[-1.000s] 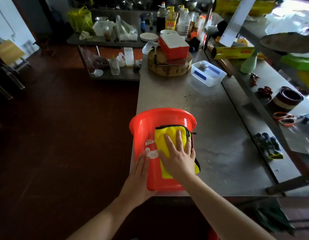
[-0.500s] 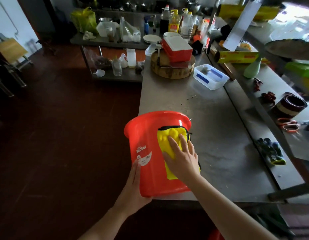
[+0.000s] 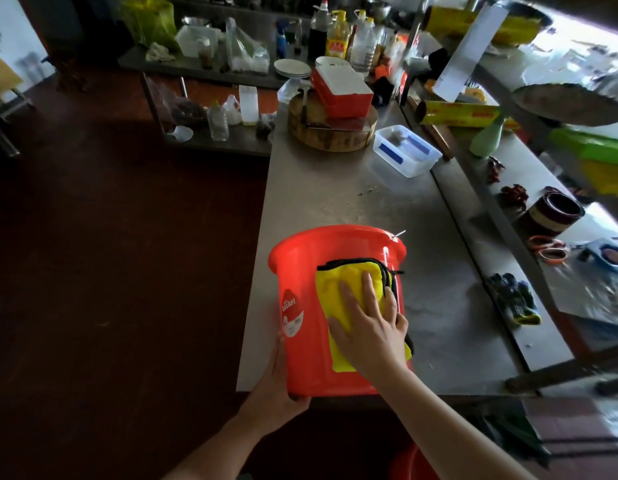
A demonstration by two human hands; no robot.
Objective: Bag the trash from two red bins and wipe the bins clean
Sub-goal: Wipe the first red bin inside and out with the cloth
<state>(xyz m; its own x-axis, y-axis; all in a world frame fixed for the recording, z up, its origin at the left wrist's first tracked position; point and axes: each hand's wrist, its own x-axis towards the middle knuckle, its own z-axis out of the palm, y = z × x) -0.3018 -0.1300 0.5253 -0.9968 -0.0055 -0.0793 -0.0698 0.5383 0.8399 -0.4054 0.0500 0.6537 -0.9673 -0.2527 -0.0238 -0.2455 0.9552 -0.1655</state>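
Where the brushed-steel desk (image 3: 335, 188) reaches its near left corner, a glossy red plastic bucket (image 3: 307, 271) sits tipped, flared rim away from the person and round base at the desk's edge. The left hand (image 3: 276, 386) grips the lower wall, thumb up the side and fingers curled under the base. The right hand (image 3: 369, 334), fingers straight and slightly spread, presses a folded yellow microfibre cloth (image 3: 335, 289) with black edging flat against the curved wall, beside an oval printed label (image 3: 293, 313). Farther back stand a thick round wooden chopping block (image 3: 331, 133) and a clear rectangular plastic box (image 3: 406, 150).
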